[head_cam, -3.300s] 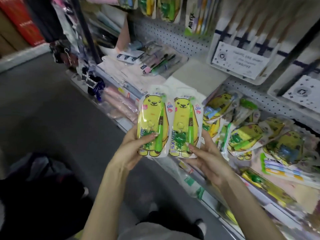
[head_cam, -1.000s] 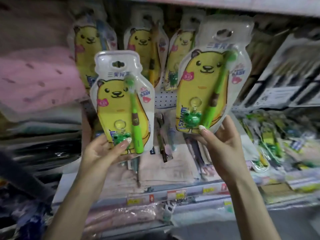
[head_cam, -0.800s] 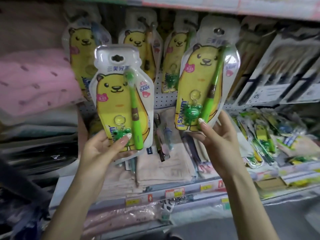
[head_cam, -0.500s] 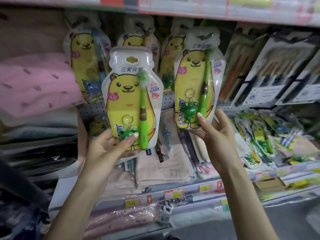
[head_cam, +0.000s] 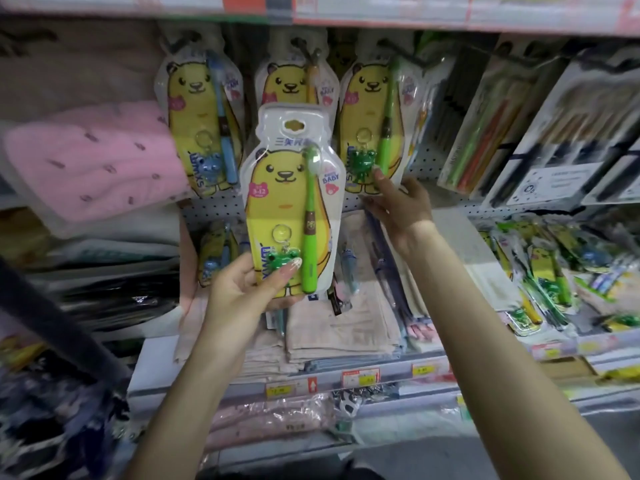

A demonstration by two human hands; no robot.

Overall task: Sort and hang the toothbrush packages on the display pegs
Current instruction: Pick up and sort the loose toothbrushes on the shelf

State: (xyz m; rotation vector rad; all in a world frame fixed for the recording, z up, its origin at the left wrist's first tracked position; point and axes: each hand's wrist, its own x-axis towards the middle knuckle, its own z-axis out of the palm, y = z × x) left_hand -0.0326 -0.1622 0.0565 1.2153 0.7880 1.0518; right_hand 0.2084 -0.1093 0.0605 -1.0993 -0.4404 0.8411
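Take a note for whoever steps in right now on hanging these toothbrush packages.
Left hand grips a green toothbrush package by its bottom, held up, unhung.
Right hand pinches the bottom of a second green package at the right peg; it looks hung, though blurred.
Done: blue package and orange package hang to its left.
Left: release it, hang the other green one, likely alongside, then sort the loose packages lying at the right.

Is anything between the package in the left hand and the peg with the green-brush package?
Nothing visible. The tip of the peg looks free; the right hand pinches the hung green package low down, below the path of the held package in the left hand.
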